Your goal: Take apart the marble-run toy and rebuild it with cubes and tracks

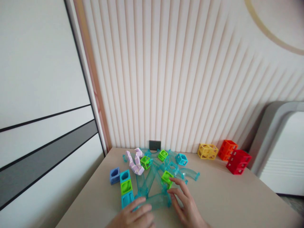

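Note:
My left hand [134,216] is at the front, fingers loosely bent and slightly apart, beside the near end of a curved translucent teal track piece [158,201]. Just beyond it, a joined row of cube blocks holds a green block [126,187] between two blue ones; its nearest blue block [127,199] is close to my fingers. My right hand [186,202] has its fingers spread, with the fingertips at a green cube block [167,179] and the track's right end. Whether they touch the cube is unclear. My left thumb is hidden.
Behind lie more teal track pieces [150,178], a lilac linked chain of blocks [135,165], green cubes [162,155] and a blue cube [181,159]. A darker blue block [115,176] sits left. Yellow [207,151], orange [227,150] and red blocks [238,162] stand right, near the ribbed wall [166,79].

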A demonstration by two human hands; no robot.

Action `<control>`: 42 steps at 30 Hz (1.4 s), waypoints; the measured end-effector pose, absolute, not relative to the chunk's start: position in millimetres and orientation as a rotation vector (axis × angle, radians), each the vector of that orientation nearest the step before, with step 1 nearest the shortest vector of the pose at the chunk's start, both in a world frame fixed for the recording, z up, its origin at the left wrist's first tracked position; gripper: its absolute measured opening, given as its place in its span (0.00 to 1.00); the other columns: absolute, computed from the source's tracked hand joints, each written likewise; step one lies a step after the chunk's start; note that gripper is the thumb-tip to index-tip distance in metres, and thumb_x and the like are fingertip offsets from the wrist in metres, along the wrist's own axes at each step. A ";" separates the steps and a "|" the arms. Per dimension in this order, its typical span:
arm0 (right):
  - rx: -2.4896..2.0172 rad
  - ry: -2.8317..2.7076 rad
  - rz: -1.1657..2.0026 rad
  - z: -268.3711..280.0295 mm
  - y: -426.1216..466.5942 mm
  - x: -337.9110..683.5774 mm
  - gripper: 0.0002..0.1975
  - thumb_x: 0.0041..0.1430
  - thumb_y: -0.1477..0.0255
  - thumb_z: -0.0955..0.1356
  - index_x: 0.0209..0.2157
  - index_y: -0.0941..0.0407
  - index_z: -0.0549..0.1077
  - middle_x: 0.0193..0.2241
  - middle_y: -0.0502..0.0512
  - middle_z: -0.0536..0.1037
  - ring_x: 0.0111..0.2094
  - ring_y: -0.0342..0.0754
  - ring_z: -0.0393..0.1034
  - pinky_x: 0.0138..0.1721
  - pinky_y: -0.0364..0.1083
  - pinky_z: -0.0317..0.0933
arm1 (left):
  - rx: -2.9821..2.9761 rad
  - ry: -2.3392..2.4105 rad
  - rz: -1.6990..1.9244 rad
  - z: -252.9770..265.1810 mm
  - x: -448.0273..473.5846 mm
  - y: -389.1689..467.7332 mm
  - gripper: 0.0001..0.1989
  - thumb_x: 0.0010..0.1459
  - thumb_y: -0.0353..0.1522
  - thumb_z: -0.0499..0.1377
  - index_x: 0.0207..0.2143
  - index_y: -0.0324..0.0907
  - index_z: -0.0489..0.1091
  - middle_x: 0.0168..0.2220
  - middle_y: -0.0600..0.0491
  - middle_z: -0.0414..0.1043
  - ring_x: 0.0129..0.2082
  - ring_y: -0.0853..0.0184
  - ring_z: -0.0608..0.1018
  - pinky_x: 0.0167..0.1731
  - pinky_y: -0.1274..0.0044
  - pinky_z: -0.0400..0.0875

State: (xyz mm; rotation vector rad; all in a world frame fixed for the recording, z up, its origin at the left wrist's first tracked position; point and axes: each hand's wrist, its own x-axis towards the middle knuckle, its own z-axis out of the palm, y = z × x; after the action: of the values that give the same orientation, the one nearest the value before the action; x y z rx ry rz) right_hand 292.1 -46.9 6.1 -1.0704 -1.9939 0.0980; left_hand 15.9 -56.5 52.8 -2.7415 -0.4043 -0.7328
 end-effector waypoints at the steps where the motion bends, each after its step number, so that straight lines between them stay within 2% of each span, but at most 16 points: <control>1: -1.068 -2.000 0.080 8.5 -46.9 292.9 0.10 0.66 0.73 0.64 0.45 0.49 0.73 0.53 0.60 0.74 0.53 0.53 0.74 0.49 0.48 0.73 | -2.737 -0.508 -0.714 65.2 2.2 -49.1 0.11 0.67 0.26 0.54 0.46 0.45 0.73 0.41 0.56 0.81 0.46 0.68 0.79 0.60 0.73 0.68; 3: -1.058 -2.014 0.020 16.5 -48.7 294.3 0.09 0.65 0.74 0.64 0.44 0.50 0.73 0.52 0.61 0.75 0.53 0.53 0.74 0.48 0.48 0.74 | -2.704 -0.757 -0.699 77.6 -23.4 -30.2 0.13 0.65 0.28 0.55 0.50 0.46 0.73 0.46 0.52 0.79 0.49 0.64 0.78 0.57 0.72 0.71; 6: -0.994 -2.086 -0.105 30.6 -56.0 290.8 0.10 0.64 0.75 0.64 0.44 0.50 0.73 0.51 0.61 0.77 0.53 0.54 0.74 0.49 0.50 0.73 | -2.565 -1.033 -0.851 66.9 -52.0 -1.1 0.11 0.66 0.33 0.56 0.49 0.47 0.74 0.45 0.51 0.79 0.48 0.63 0.80 0.51 0.73 0.75; 8: -0.886 -2.156 -0.179 32.5 -61.8 278.1 0.09 0.65 0.73 0.66 0.45 0.50 0.73 0.48 0.59 0.80 0.51 0.53 0.75 0.50 0.50 0.73 | -2.528 -1.150 -0.911 50.2 -62.4 10.9 0.12 0.65 0.37 0.57 0.49 0.48 0.74 0.46 0.51 0.79 0.48 0.62 0.80 0.51 0.72 0.76; 11: -0.751 -2.188 -0.225 15.6 -65.9 237.9 0.12 0.67 0.63 0.67 0.49 0.52 0.72 0.39 0.54 0.84 0.41 0.47 0.79 0.45 0.44 0.73 | -2.547 -1.245 -0.931 28.7 -66.0 14.1 0.15 0.64 0.41 0.58 0.51 0.50 0.74 0.49 0.51 0.78 0.50 0.61 0.79 0.52 0.72 0.76; 12: -0.733 -2.137 -0.269 6.5 -65.5 220.7 0.12 0.68 0.62 0.66 0.49 0.53 0.72 0.34 0.53 0.84 0.35 0.46 0.79 0.42 0.43 0.74 | -2.560 -1.264 -0.928 23.8 -65.1 12.5 0.16 0.64 0.41 0.58 0.52 0.50 0.74 0.50 0.51 0.78 0.51 0.60 0.79 0.52 0.71 0.76; 14: -0.720 -2.042 -0.360 -9.7 -62.4 186.6 0.07 0.69 0.65 0.65 0.42 0.52 0.73 0.27 0.48 0.82 0.29 0.44 0.77 0.36 0.42 0.72 | -2.580 -1.295 -0.915 16.8 -61.8 8.6 0.17 0.63 0.41 0.59 0.53 0.49 0.74 0.51 0.51 0.78 0.52 0.59 0.79 0.53 0.70 0.75; 16: -0.718 -2.125 -0.406 -16.4 -57.3 159.1 0.06 0.68 0.69 0.65 0.36 0.52 0.72 0.26 0.46 0.80 0.27 0.43 0.75 0.31 0.41 0.69 | -2.585 -1.311 -0.896 11.9 -58.3 5.6 0.17 0.62 0.40 0.59 0.52 0.48 0.74 0.52 0.50 0.77 0.52 0.58 0.78 0.54 0.69 0.74; 18: -0.699 -2.225 -0.467 -12.4 -51.6 141.5 0.08 0.67 0.69 0.65 0.31 0.53 0.69 0.24 0.46 0.76 0.26 0.43 0.72 0.27 0.42 0.65 | -2.580 -1.325 -0.875 8.0 -56.1 4.1 0.17 0.62 0.40 0.59 0.52 0.48 0.75 0.53 0.49 0.76 0.53 0.57 0.78 0.55 0.67 0.74; 20: -0.674 -2.244 -0.531 -3.4 -46.7 132.0 0.13 0.68 0.64 0.65 0.29 0.54 0.67 0.22 0.46 0.73 0.24 0.44 0.69 0.24 0.43 0.61 | -2.581 -1.342 -0.858 5.2 -55.3 3.4 0.17 0.61 0.41 0.60 0.52 0.48 0.75 0.54 0.48 0.75 0.54 0.56 0.77 0.56 0.65 0.74; 23: -0.669 -2.191 -0.574 6.5 -43.6 124.8 0.18 0.67 0.57 0.63 0.27 0.54 0.66 0.21 0.47 0.70 0.22 0.44 0.65 0.22 0.44 0.57 | -2.596 -1.368 -0.860 4.0 -55.5 2.2 0.18 0.60 0.42 0.61 0.51 0.49 0.75 0.55 0.48 0.74 0.55 0.55 0.76 0.56 0.64 0.73; 28: -0.741 -2.114 -0.557 9.8 -47.9 118.3 0.11 0.66 0.66 0.65 0.29 0.54 0.66 0.20 0.46 0.69 0.21 0.45 0.64 0.21 0.45 0.52 | -2.630 -1.405 -0.836 8.1 -55.1 0.0 0.17 0.61 0.42 0.60 0.51 0.49 0.75 0.56 0.48 0.73 0.55 0.55 0.76 0.56 0.64 0.74; 35: -0.755 -2.092 -0.617 7.6 -51.4 118.6 0.11 0.64 0.72 0.66 0.27 0.54 0.65 0.19 0.47 0.67 0.21 0.45 0.62 0.22 0.44 0.52 | -2.648 -1.404 -0.857 3.8 -57.3 1.7 0.19 0.62 0.42 0.60 0.53 0.49 0.74 0.57 0.48 0.72 0.57 0.55 0.75 0.57 0.64 0.72; 40: -0.760 -2.156 -0.630 2.5 -51.5 117.7 0.15 0.63 0.61 0.67 0.27 0.54 0.66 0.21 0.50 0.69 0.23 0.47 0.64 0.22 0.45 0.55 | -2.676 -1.414 -0.866 -1.3 -59.6 4.4 0.20 0.62 0.43 0.60 0.54 0.50 0.74 0.57 0.48 0.72 0.57 0.54 0.74 0.58 0.64 0.71; 42: -0.767 -2.149 -0.621 3.8 -51.7 115.8 0.15 0.62 0.61 0.67 0.26 0.54 0.66 0.21 0.50 0.69 0.23 0.48 0.64 0.22 0.45 0.56 | -2.689 -1.438 -0.847 -1.1 -60.1 4.5 0.20 0.62 0.44 0.59 0.54 0.51 0.73 0.58 0.49 0.72 0.58 0.54 0.74 0.59 0.63 0.71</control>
State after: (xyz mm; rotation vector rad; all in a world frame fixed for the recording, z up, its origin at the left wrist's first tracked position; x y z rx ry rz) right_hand 115.8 -51.7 3.8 -0.7675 -2.1490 -0.6210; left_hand -60.1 4.5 -1.1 -2.6892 -1.4381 -0.8466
